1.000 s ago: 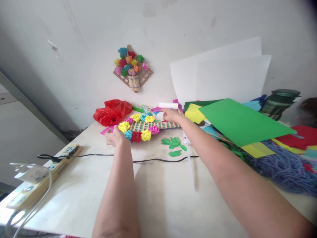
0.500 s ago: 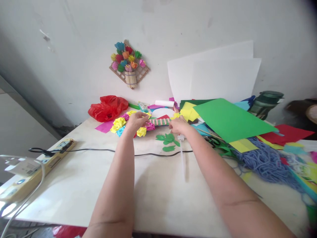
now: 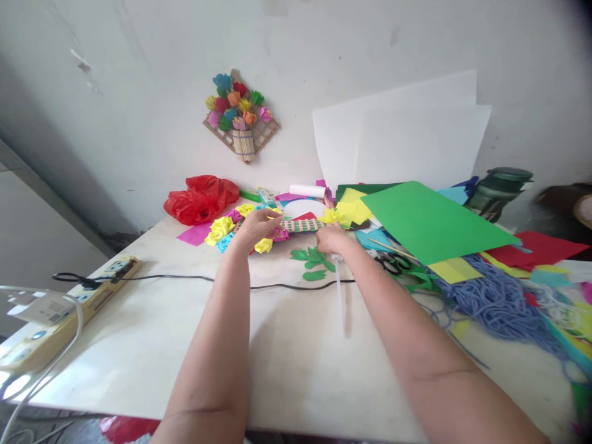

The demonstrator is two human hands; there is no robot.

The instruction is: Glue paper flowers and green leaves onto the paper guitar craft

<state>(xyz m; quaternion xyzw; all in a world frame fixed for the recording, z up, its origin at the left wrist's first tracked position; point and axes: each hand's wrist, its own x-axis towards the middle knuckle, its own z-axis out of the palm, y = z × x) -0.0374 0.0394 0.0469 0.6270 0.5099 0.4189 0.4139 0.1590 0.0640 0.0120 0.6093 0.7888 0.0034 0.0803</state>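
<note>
My left hand (image 3: 259, 227) is at the left end of a green-and-pink striped strip (image 3: 300, 226), its fingers bent over a wreath of crumpled paper flowers (image 3: 221, 230) in yellow, pink and blue. A yellow paper flower (image 3: 333, 216) is at the strip's right end. My right hand (image 3: 330, 238) is just below that flower, fingers curled together; what they hold, if anything, is hidden. Several green paper leaves (image 3: 315, 258) lie beside it on the table. A translucent white stick (image 3: 340, 296) with a white end piece points toward me from under my right wrist.
A black cord (image 3: 287, 286) crosses the table from a power strip (image 3: 87, 296). Green paper (image 3: 435, 219), black-handled scissors (image 3: 395, 264) and blue yarn (image 3: 499, 302) crowd the right side. A red plastic bag (image 3: 201, 200) and a dark bottle (image 3: 498, 192) stand near the wall.
My right hand has moved slightly left and down from the strip's right end, toward the green leaves, uncovering more of the yellow flower. My left hand stays in nearly the same place.
</note>
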